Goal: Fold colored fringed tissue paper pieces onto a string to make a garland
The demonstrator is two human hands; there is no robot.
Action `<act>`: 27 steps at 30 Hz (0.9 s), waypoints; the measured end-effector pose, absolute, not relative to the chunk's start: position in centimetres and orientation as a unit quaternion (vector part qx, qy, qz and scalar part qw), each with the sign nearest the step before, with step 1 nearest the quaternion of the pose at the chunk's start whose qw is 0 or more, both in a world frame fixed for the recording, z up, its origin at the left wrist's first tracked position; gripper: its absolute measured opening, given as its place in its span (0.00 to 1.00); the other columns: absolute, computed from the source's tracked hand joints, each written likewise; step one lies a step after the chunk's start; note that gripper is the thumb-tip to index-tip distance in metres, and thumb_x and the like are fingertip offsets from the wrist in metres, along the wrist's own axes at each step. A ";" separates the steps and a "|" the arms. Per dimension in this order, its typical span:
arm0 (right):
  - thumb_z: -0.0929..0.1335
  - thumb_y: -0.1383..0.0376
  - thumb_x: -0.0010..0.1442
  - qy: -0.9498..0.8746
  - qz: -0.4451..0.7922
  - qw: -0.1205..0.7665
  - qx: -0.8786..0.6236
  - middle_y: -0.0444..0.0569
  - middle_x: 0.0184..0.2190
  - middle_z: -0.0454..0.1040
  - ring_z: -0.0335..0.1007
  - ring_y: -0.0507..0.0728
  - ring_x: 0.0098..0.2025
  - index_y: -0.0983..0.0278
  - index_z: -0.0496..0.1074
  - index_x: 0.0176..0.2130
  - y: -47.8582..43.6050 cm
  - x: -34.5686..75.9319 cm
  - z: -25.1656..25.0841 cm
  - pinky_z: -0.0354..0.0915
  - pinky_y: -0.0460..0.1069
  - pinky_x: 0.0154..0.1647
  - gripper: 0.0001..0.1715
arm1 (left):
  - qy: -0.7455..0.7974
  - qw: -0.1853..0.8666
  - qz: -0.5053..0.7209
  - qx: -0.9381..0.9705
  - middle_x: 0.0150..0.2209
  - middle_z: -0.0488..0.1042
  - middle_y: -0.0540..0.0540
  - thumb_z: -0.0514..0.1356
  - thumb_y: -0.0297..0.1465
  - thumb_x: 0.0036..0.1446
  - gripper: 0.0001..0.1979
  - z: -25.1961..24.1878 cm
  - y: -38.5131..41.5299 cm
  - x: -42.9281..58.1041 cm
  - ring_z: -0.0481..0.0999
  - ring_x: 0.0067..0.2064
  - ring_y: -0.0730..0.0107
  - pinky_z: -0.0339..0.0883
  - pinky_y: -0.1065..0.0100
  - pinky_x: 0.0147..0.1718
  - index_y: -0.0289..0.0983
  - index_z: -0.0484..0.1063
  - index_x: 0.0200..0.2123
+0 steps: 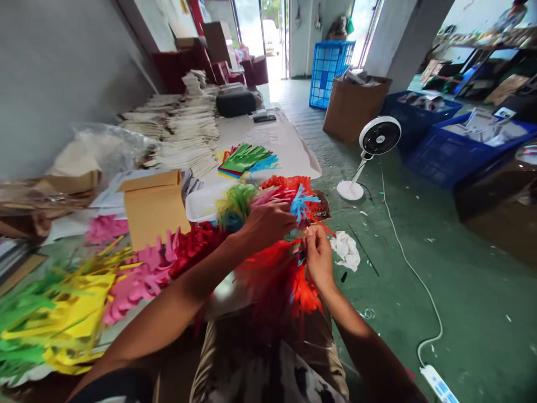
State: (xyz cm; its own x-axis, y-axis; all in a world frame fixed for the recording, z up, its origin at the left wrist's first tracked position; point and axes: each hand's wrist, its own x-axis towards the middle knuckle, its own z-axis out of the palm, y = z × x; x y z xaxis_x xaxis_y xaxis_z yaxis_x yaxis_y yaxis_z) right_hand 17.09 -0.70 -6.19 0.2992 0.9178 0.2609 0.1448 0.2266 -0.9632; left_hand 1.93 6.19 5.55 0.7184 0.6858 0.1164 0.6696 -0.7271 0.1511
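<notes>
My left hand (268, 224) is closed round a bunch of fringed paper strips (272, 198) in blue, pink, green and red, held over my lap. My right hand (318, 254) pinches the lower end of the same bunch, its fingers pressed together just under the left hand. Red fringed paper (272, 285) hangs down from the bunch over my knees. A heap of red, pink, yellow and green cut paper (84, 302) lies on the table to my left.
A brown envelope (153, 207) and a white tray (201, 202) sit on the table, with stacks of pale paper (188, 129) and coloured sheets (245, 159) farther back. On the green floor stand a white fan (369, 151), its cable with a power strip (436, 383), blue crates (457, 145) and a cardboard box (352, 103).
</notes>
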 end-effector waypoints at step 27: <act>0.74 0.53 0.62 -0.403 0.282 0.705 -0.511 0.36 0.29 0.53 0.51 0.50 0.28 0.59 0.70 0.51 0.0 16.8 -2.9 0.54 0.47 0.30 0.23 | 0.353 0.631 0.490 0.488 0.35 0.83 0.45 0.79 0.41 0.40 0.23 4.5 9.9 5.0 0.81 0.37 0.69 0.75 0.63 0.46 0.32 0.81 0.36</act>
